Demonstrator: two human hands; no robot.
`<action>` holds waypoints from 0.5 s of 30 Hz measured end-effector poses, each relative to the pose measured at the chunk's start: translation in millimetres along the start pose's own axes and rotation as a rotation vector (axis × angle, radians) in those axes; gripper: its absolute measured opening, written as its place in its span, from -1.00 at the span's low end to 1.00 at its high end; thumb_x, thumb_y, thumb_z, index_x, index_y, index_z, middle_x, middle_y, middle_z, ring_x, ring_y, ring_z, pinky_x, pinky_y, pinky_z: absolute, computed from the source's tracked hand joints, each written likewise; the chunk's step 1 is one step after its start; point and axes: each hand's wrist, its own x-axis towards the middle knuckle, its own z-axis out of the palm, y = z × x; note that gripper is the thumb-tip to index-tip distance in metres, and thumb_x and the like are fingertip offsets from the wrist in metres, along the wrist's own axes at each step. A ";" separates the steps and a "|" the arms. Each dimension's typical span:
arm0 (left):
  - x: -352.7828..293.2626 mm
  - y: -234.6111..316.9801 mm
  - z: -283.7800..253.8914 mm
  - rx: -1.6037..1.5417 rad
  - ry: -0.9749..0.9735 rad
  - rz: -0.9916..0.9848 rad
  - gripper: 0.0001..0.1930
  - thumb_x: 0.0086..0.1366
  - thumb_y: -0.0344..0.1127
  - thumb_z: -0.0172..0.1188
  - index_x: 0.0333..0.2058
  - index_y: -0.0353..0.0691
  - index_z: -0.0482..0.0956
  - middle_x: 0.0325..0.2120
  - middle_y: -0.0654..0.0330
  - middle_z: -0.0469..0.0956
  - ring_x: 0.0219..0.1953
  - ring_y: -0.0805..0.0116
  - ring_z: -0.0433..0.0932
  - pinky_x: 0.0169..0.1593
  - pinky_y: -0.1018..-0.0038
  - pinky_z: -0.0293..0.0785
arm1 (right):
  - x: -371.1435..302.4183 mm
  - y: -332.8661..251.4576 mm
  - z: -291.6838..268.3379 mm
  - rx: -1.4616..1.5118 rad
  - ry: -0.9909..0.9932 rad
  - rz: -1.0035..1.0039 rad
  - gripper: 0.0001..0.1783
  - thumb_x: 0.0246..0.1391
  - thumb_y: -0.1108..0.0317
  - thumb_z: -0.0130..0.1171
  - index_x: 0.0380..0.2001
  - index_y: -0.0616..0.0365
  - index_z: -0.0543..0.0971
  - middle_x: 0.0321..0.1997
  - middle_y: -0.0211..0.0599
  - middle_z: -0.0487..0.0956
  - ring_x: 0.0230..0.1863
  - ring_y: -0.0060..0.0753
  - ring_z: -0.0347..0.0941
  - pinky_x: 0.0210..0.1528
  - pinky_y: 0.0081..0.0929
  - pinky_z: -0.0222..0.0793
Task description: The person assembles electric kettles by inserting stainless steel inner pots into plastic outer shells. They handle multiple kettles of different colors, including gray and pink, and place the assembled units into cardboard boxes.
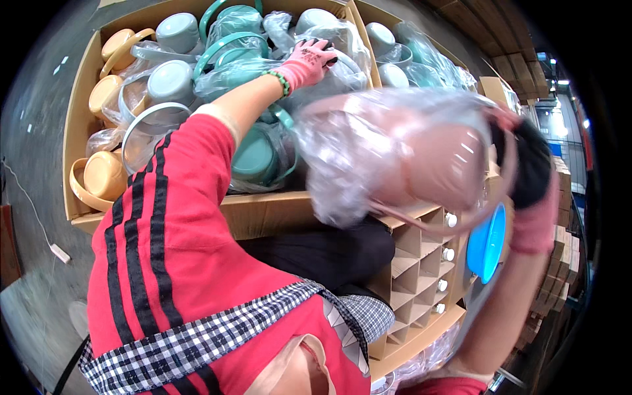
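Observation:
My right hand (532, 164), in a pink and black glove, is closed on a pink round container (442, 161) with a loop handle. A clear plastic bag (342, 155) covers part of this container, and both are smeared by motion in front of the large carton. My left hand (309, 62), in a pink glove with dark fingertips, reaches into that carton (263, 214). Its fingers are spread over bagged containers, next to a grey one (316, 21) and a teal one (240, 49). What lies under the palm is hidden.
Orange (105, 174), pale blue (171, 80) and teal looped containers fill the carton; more stand beyond its right flap. At lower right are a divided cardboard box (407, 270) with white-capped bottles (449, 254) and a blue basin (486, 245). A cable with a white end (60, 253) lies at left.

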 end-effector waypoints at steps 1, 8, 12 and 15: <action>-9.4 -9.2 -0.5 0.035 0.036 -0.009 -0.68 -0.03 -0.29 0.15 -0.21 -0.02 0.45 0.00 0.11 0.24 0.02 0.05 0.23 0.07 0.19 0.14 | 18.6 13.0 23.3 0.286 -0.030 0.025 -0.77 0.05 0.52 -0.07 -0.19 0.32 0.42 -0.16 -0.27 0.46 -0.12 -0.51 0.37 0.02 -0.59 0.26; -45.3 19.3 -40.8 0.032 -0.225 -0.029 -0.36 -0.10 -0.12 0.20 0.02 -0.06 0.27 0.19 -0.06 -0.12 0.18 -0.12 -0.05 0.16 0.13 0.00 | -0.1 123.0 179.9 0.444 0.216 0.454 -0.86 -0.11 0.48 0.02 -0.39 0.24 0.44 -0.47 -0.29 0.47 -0.40 -0.55 0.36 -0.32 -0.60 0.29; -106.0 21.5 -93.0 0.140 -0.721 0.267 -0.40 0.03 -0.11 0.13 0.05 -0.17 0.22 0.13 -0.09 0.02 0.09 -0.05 0.16 0.09 0.19 0.16 | -18.9 161.7 239.4 0.423 0.385 0.723 -0.36 -0.26 0.28 0.25 -0.07 0.32 0.30 -0.23 -0.01 0.46 -0.23 -0.33 0.42 -0.18 -0.48 0.33; -136.3 19.4 -131.7 0.062 -0.948 0.060 -0.45 0.12 0.03 -0.02 0.02 -0.18 0.28 0.01 -0.10 0.24 0.01 0.03 0.29 0.06 0.34 0.22 | -1.4 95.9 221.8 -0.154 0.165 0.700 -0.30 -0.28 0.25 0.24 -0.03 0.29 0.25 -0.02 0.19 0.29 -0.02 0.10 0.28 0.01 -0.23 0.25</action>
